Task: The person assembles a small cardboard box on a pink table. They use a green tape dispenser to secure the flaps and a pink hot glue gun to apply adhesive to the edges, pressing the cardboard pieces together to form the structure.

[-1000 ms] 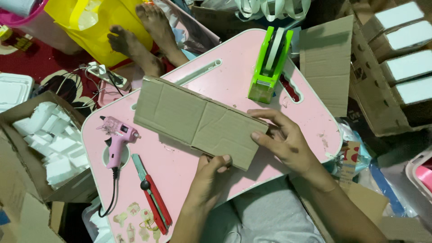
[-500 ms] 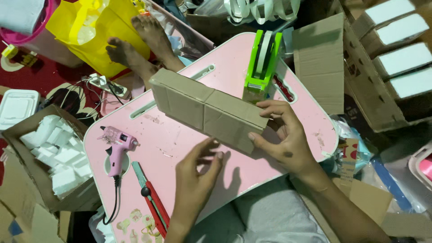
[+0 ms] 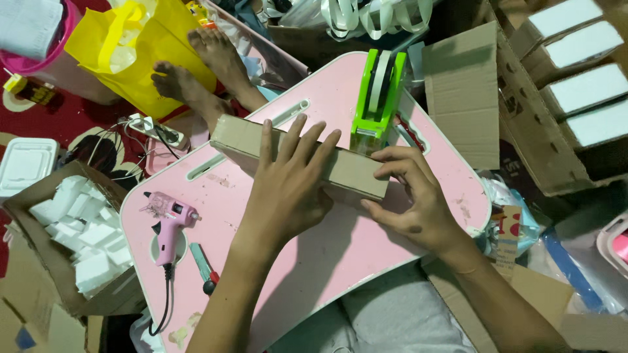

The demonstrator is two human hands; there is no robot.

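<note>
A long brown cardboard piece [image 3: 237, 134], folded into a narrow box shape, lies across the pink lap table [image 3: 340, 255]. My left hand [image 3: 288, 183] lies flat on top of its middle with fingers spread, pressing it down. My right hand [image 3: 412, 196] grips the cardboard's right end, fingers curled over the top edge and thumb beneath. A green tape dispenser [image 3: 377, 98] stands just behind the cardboard.
A pink glue gun [image 3: 169, 219] and a red-handled cutter [image 3: 204, 268] lie on the table's left part. A box of white foam blocks [image 3: 78, 235] sits at left. Another person's bare feet [image 3: 196, 72], a yellow bag [image 3: 131, 46] and cardboard boxes [image 3: 562, 78] surround the table.
The cardboard went from a flat sheet to a folded box shape. My left hand moved up from the near edge onto its top; my right hand stayed at the right end.
</note>
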